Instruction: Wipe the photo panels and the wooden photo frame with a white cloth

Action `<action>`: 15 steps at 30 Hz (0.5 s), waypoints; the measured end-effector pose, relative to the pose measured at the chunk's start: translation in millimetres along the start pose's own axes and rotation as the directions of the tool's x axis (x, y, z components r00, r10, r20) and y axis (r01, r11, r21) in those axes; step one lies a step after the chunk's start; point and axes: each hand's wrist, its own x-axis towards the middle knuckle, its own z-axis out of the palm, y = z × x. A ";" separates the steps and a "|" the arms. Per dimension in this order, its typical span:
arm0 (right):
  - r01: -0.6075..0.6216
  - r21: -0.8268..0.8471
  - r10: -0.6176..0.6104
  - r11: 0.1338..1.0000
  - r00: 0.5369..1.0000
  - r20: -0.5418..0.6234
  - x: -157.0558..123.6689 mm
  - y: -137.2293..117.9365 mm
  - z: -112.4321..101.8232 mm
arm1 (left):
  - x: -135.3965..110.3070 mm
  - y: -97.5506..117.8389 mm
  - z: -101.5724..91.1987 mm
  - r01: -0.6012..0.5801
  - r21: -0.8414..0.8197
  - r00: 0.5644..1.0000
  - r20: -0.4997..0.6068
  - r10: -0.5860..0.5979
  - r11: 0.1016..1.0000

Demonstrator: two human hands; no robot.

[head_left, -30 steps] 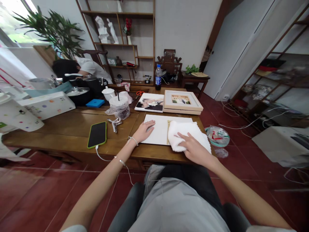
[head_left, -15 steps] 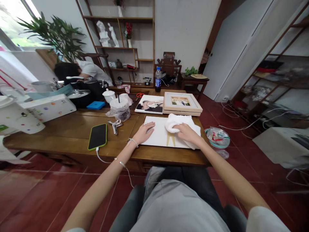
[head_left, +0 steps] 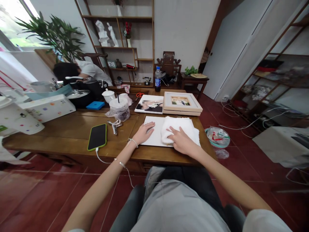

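Note:
On the near part of the wooden table lies a flat white panel (head_left: 155, 130), partly under a white cloth (head_left: 180, 124). My left hand (head_left: 145, 132) rests on the panel's left side, fingers outstretched and holding nothing. Bunched cloth is under my right hand (head_left: 181, 141), whose fingers are bent and pressed into it, a few of them apart. The fingertips deepest in the cloth are partly hidden. Beyond the panel stand a framed picture (head_left: 180, 101) and a photo print (head_left: 151, 104).
Left of the panel are a phone (head_left: 97, 137) on a cable, a metal clip-like item (head_left: 114, 126) and a bagged plastic cup (head_left: 119, 108). A bottle (head_left: 157, 80) stands farther back. A bin (head_left: 218, 138) sits right of the table. Someone leans over at the far left.
My right hand has moved toward me and slightly left with the cloth, which is spread wider. It now covers the tan legs-shaped mark on the panel. My left hand stays put.

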 end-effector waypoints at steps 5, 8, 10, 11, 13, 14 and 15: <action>0.111 0.049 -0.114 0.993 0.990 0.079 -31.6 -27.2 -13.7 | 0.4 0.6 -0.6 0.004 -0.012 1.000 0.001 -0.004 1.000; 0.138 0.069 -0.145 0.988 0.984 0.102 -37.7 -31.1 -18.0 | 0.4 1.3 -1.0 0.003 -0.022 1.000 0.000 -0.003 1.000; 0.118 0.065 -0.124 0.991 0.988 0.097 -34.0 -28.2 -17.4 | 0.3 1.4 -0.9 0.004 -0.022 1.000 0.004 -0.004 1.000; 0.097 0.057 -0.102 0.994 0.991 0.091 -29.7 -25.0 -15.9 | 0.3 1.2 -0.7 0.006 -0.021 1.000 0.005 -0.006 1.000; 0.051 0.033 -0.053 0.998 0.996 0.068 -16.5 -15.2 -11.0 | 0.3 0.6 -0.2 0.006 -0.016 1.000 0.007 -0.006 1.000; 0.031 0.020 -0.032 0.999 0.998 0.054 -8.1 -8.9 -8.0 | 0.3 0.2 0.0 0.007 -0.014 1.000 0.007 -0.007 1.000; 0.013 0.009 -0.014 1.000 0.999 0.040 1.2 -1.8 -5.0 | 0.4 -0.1 0.0 0.008 -0.012 1.000 0.007 -0.008 1.000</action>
